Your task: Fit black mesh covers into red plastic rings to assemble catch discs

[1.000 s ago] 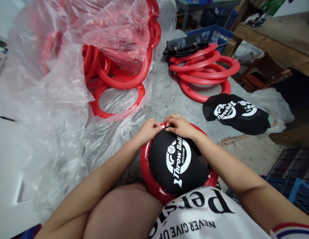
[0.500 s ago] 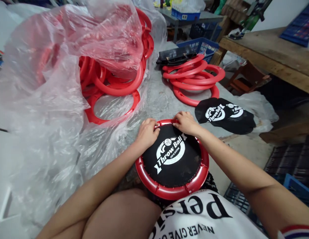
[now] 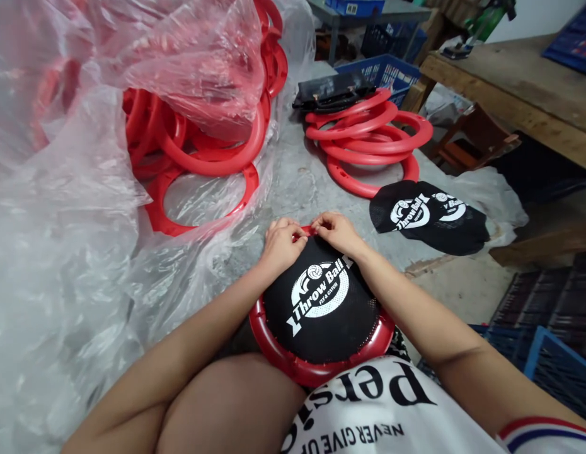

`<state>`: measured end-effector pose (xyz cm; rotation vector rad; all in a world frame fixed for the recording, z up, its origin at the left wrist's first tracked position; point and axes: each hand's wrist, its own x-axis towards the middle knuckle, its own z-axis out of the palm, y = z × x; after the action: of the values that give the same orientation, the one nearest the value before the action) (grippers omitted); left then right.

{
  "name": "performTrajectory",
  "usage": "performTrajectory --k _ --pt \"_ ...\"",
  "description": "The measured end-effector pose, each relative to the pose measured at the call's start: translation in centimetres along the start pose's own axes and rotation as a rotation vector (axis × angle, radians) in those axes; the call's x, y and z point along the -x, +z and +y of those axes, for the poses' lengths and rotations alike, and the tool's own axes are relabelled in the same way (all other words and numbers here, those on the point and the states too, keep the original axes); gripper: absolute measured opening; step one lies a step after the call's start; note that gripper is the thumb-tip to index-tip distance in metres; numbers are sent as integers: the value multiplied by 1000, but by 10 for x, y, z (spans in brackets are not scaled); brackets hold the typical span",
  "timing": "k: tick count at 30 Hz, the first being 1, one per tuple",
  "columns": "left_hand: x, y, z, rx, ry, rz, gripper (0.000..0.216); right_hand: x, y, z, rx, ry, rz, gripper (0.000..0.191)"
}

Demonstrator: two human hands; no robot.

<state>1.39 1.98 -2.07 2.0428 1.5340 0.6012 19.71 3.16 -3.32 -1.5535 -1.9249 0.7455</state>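
Observation:
Against my lap and the table edge rests a red plastic ring [image 3: 270, 343] with a black mesh disc [image 3: 321, 337] across it, printed "Throw Ball". At the far side of the rim, my left hand [image 3: 283, 246] is closed, thumb and finger pinching the mesh edge. Close on its right, my right hand [image 3: 339, 234] pinches the same edge with curled fingers. A short stretch of red rim shows between the two hands. What lies under the fingertips is partly hidden.
Loose red rings [image 3: 359, 154] are piled ahead, a black bag [image 3: 333, 93] behind them. Black printed mesh discs [image 3: 435, 221] lie at the right. Clear plastic sheeting [image 3: 85, 252] covers more rings on the left. Blue crates [image 3: 557, 372] stand low at the right.
Both hands have drawn closer together at the far rim, the right one moving left. Its fingers are now more curled. The camera view has tilted slightly downward.

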Motion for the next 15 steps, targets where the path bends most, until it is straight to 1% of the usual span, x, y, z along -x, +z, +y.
performTrajectory --k 5,7,11,15 --pt "-3 -1 0 42 -22 -6 7 0 -5 1 -11 -73 -81 7" --pt "-3 -1 0 63 -38 0 7 0 -6 0 -8 -65 -95 8" --pt "-3 1 0 106 -54 26 9 1 -5 -1 -24 -44 -81 10" --pt "-3 1 0 93 -50 32 10 1 -5 -2 -18 -18 -80 8"
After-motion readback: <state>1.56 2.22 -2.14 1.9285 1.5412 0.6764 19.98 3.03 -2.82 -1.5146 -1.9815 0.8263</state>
